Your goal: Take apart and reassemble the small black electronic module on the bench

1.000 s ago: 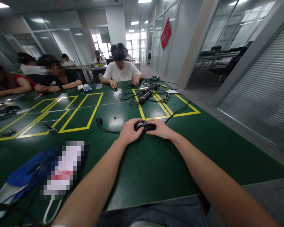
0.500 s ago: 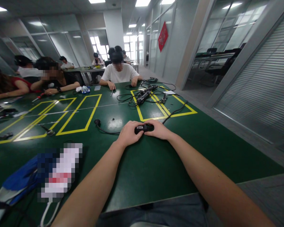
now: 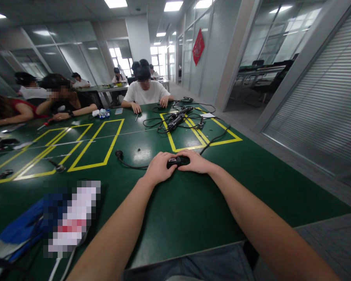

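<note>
As your forearms reach over the near part of the green table (image 3: pixel 190 218), your left hand (image 3: pixel 158 167) pinches the left end of the black device (image 3: pixel 178 161), thumb on its near side, fingers over the far side; your right hand (image 3: pixel 195 162) grips the right end likewise. Underside contact: hidden. Judgement: even pressure from both thumbs should serve best, ends level, cords free of twist. Long axis: left to right, crosswise to you; label (image 3: pixel 172 160) toward the left end. Front end: cannot tell. To the left, a cord (image 3: pixel 137 168) leads to a black plug (image 3: pixel 119 154). Farther right, another cord (image 3: pixel 210 143) emerges behind your right hand and crosses the yellow tape (image 3: pixel 228 141).
</note>
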Demonstrator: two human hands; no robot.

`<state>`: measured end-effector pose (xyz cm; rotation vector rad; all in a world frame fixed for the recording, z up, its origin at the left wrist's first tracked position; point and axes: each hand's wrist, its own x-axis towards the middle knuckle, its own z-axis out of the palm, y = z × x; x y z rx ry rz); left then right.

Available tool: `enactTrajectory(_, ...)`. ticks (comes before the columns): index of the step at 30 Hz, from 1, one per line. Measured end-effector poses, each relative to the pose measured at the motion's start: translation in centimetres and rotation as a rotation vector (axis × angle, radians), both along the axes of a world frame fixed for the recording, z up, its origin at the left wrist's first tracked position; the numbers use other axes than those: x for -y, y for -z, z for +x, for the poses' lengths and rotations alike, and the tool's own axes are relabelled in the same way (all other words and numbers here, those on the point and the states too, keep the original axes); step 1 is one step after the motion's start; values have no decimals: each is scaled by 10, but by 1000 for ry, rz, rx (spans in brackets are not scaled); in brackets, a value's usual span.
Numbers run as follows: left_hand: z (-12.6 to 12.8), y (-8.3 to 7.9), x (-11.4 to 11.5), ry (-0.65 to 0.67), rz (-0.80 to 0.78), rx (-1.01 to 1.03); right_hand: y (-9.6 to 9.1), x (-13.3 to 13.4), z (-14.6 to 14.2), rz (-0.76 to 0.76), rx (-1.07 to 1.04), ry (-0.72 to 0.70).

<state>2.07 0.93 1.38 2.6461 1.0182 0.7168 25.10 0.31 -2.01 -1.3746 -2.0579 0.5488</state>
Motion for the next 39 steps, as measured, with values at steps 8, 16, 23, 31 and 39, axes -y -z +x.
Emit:
enactTrajectory(8,0,1,1,-28,41,-48,3,-2,1,31,23,20)
enactTrajectory(16,-1,6,-1,-18,43,4,-3,3,-5,29,101,49)
enactTrajectory(23,-2,6,-2,-11,28,66,-9,7,-7,11,88,69)
enactTrajectory(31,-2,4,0,-26,19,104,-10,8,-8,2,98,90)
enactTrajectory(39,-2,3,-1,-46,33,60,-7,7,-8,20,102,94)
